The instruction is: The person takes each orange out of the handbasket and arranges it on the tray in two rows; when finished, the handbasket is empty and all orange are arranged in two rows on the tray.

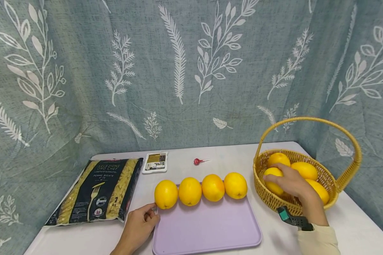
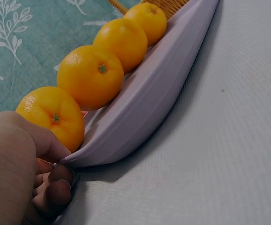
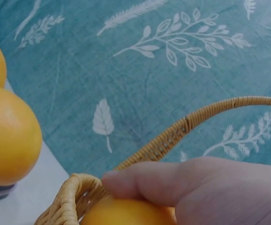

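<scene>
My left hand (image 1: 141,224) pinches the left edge of a lilac tray (image 1: 207,226); in the left wrist view the thumb lies over the rim and the fingers curl beneath it. Along the tray's far side stands a row of several oranges, the leftmost orange (image 1: 166,194) right by my left thumb. Over at the wicker basket (image 1: 268,200), my right hand (image 1: 290,181) reaches inside and grips an orange (image 1: 273,180) near the left wall. The right wrist view shows the thumb along the top of this orange (image 3: 126,213). More oranges (image 1: 304,170) lie around it in the basket.
A bag of penne pasta (image 1: 95,191) lies at the left. Behind the tray are a small flat packet (image 1: 155,162) and a red lollipop (image 1: 196,161). The basket's tall handle (image 1: 309,119) arches above my right hand. A patterned curtain (image 1: 191,71) hangs behind the white table.
</scene>
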